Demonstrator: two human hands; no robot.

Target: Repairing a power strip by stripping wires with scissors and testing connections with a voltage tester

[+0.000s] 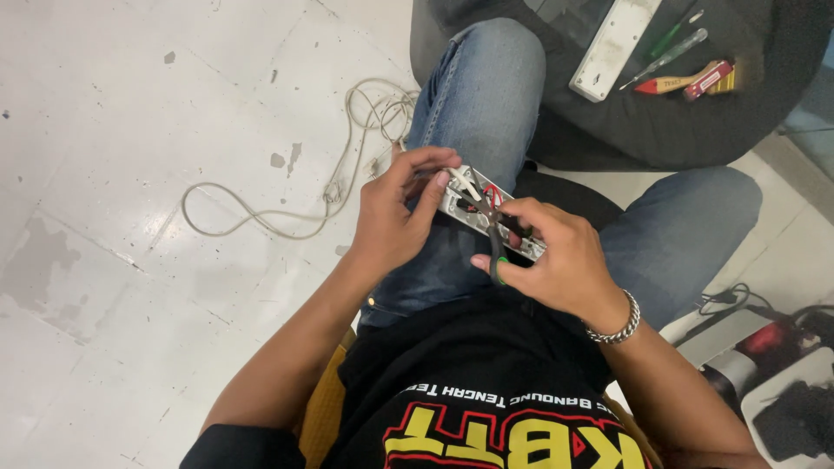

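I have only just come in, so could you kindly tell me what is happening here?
A seated person holds an opened white power strip base over their lap. The left hand steadies it and pinches a white wire, while the right hand works green-handled pliers at the wiring inside. The beige cable trails in loops across the tiled floor. On the dark stool ahead lie the white strip cover and screwdrivers.
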